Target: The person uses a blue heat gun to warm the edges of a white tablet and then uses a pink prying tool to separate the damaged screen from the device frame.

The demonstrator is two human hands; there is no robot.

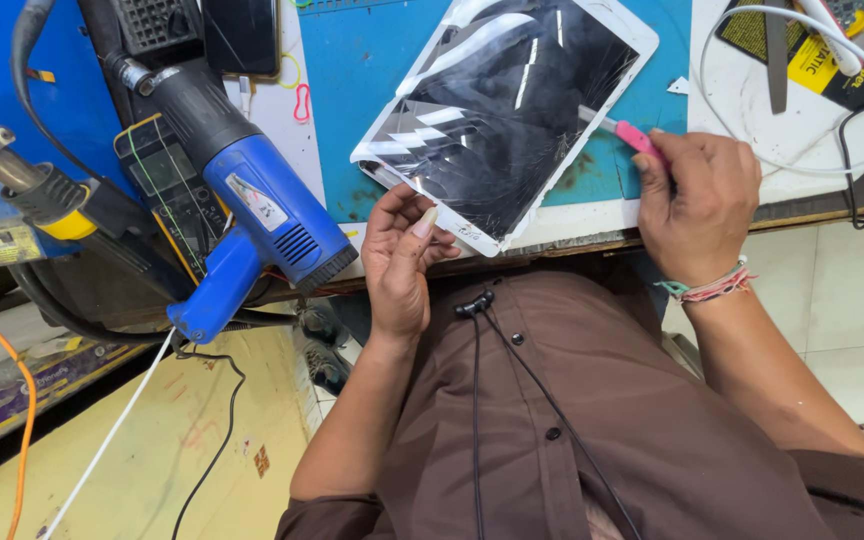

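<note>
Left hand (402,255) pinches the near corner of a white-framed tablet with a cracked black glass screen (507,110), thumb on top and fingers curled under its edge. That tablet lies tilted across a teal cutting mat (372,70) on the table (592,220), its lower corner jutting past the table's near edge. Right hand (697,200) is closed around a pink-handled thin metal prying tool (632,133), whose tip meets the tablet's right edge. On that wrist sit braided pink and green thread bands (717,285).

Toward the left end of the table, a blue and black heat gun (252,200) rests with its handle hanging over the near edge, just beside a black handheld meter (167,185). White cable (802,30) loops over the far right corner. Below the table's near edge, the person's brown buttoned shirt (602,410) carries thin black earphone cords (477,400).
</note>
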